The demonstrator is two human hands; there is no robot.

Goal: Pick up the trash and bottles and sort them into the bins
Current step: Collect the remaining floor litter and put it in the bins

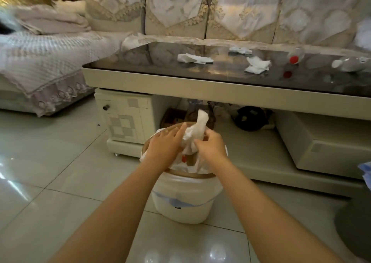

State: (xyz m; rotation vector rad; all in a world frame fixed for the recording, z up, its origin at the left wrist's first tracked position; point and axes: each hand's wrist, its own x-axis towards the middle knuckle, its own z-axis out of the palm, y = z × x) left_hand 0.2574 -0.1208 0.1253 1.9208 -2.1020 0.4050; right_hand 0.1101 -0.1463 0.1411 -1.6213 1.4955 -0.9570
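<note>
Over the white bin on the floor, my left hand and my right hand together hold a crumpled white tissue just above the bin's opening. The bin has a brown rim and a white liner, with some trash inside. On the dark glass table lie three more white tissues. A clear bottle with a red cap and a second clear bottle lie on their sides at the table's right end.
A cream sofa with lace covers stands behind the table and folded blankets lie at the left. Under the table are a small drawer unit, a dark round object and a cream box. The floor is glossy tile.
</note>
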